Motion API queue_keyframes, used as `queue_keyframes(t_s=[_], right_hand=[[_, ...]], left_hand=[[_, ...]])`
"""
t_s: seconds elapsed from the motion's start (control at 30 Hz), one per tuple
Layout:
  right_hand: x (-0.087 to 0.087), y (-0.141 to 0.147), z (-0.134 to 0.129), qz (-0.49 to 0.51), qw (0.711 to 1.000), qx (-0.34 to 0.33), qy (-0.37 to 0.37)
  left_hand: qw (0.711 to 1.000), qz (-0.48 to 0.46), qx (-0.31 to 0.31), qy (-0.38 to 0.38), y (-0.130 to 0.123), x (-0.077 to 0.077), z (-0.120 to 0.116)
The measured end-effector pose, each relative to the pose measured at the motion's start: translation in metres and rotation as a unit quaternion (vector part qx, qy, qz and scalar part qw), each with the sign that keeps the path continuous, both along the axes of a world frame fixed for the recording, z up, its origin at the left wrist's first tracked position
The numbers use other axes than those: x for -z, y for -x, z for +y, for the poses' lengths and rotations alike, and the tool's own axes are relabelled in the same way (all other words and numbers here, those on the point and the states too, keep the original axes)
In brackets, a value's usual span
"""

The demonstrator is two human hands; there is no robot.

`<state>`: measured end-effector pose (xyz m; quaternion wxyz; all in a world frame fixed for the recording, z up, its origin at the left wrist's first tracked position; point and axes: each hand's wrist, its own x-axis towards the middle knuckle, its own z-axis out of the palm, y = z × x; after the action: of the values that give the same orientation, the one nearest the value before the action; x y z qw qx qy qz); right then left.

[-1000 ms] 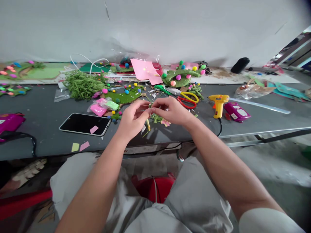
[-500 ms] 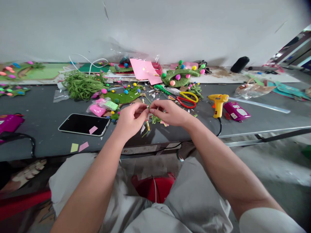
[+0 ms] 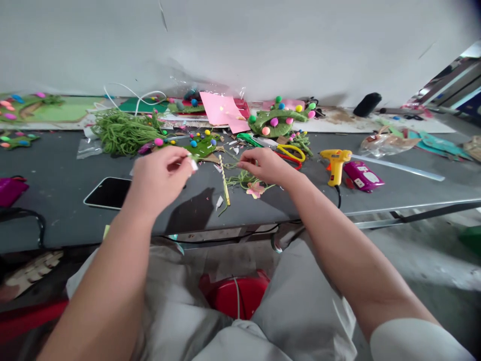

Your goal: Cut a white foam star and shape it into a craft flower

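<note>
My left hand [image 3: 156, 178] is raised over the front of the table, between the phone and a twisted pale-yellow stick [image 3: 224, 180]. Its thumb and fingertips pinch a small white piece [image 3: 194, 164], too small to name. My right hand [image 3: 266, 165] hovers to the right of the stick with curled fingers; what they hold, if anything, is hidden. Beneath its fingertips lie loose strands of green yarn [image 3: 244, 179] and a pink paper flower [image 3: 255, 189]. Just behind that hand are scissors with yellow and red handles [image 3: 295, 152].
A black phone [image 3: 107, 193] lies at left, partly behind my left arm. A yellow glue gun [image 3: 335, 163] stands beside a purple box [image 3: 364, 175] at right. Behind are a green yarn bundle [image 3: 126, 133], pink paper [image 3: 221, 111] and a green wreath with pompoms [image 3: 278, 123].
My hands were together over the stick and have parted. The left moved left with the white piece; the right shifted slightly right. The stick and flower are now in plain sight.
</note>
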<state>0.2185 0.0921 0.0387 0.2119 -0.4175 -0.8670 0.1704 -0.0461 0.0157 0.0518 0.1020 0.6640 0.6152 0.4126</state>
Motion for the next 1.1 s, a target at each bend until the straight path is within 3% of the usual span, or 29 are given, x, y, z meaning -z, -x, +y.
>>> queue_keyframes(t_s=[0.07, 0.17, 0.27, 0.33, 0.4, 0.43, 0.5, 0.6, 0.7, 0.83, 1.0, 1.1], right_hand=[[0.003, 0.001, 0.017, -0.012, 0.998, 0.033, -0.046], [0.000, 0.007, 0.046, -0.001, 0.990, 0.102, -0.101], [-0.014, 0.011, 0.069, 0.052, 0.977, 0.166, -0.121], [-0.026, 0.005, 0.074, 0.043, 0.989, 0.132, -0.046], [-0.032, -0.011, 0.071, -0.059, 0.993, 0.060, 0.082], [-0.033, -0.021, 0.068, -0.106, 0.986, 0.070, 0.110], [-0.030, -0.045, 0.061, -0.133, 0.969, 0.195, 0.079], [-0.018, -0.077, 0.056, -0.177, 0.936, 0.295, 0.072], [-0.003, -0.090, 0.058, -0.216, 0.919, 0.313, 0.104], [0.004, -0.087, 0.060, -0.235, 0.913, 0.320, 0.095], [-0.016, -0.083, 0.042, -0.222, 0.895, 0.385, 0.026], [-0.030, -0.085, 0.023, -0.174, 0.916, 0.359, -0.034]], left_hand=[[0.997, 0.002, -0.068, -0.036, 0.012, -0.008, -0.001], [0.990, -0.014, -0.139, -0.032, 0.022, -0.013, -0.003], [0.994, -0.039, -0.098, -0.016, 0.018, -0.009, -0.003], [0.998, -0.038, -0.040, -0.010, 0.011, -0.003, -0.002], [1.000, -0.022, 0.004, -0.014, 0.002, 0.001, -0.002], [0.999, -0.018, 0.025, -0.011, -0.002, 0.003, -0.002], [0.998, -0.014, 0.057, -0.001, -0.009, 0.006, -0.002], [0.996, -0.024, 0.080, 0.016, -0.016, 0.009, -0.004], [0.994, -0.054, 0.090, 0.026, -0.020, 0.011, -0.005], [0.991, -0.092, 0.096, 0.021, -0.024, 0.013, -0.008], [0.992, -0.096, 0.085, 0.009, -0.025, 0.017, -0.009], [0.992, -0.100, 0.073, 0.014, -0.024, 0.017, -0.009]])
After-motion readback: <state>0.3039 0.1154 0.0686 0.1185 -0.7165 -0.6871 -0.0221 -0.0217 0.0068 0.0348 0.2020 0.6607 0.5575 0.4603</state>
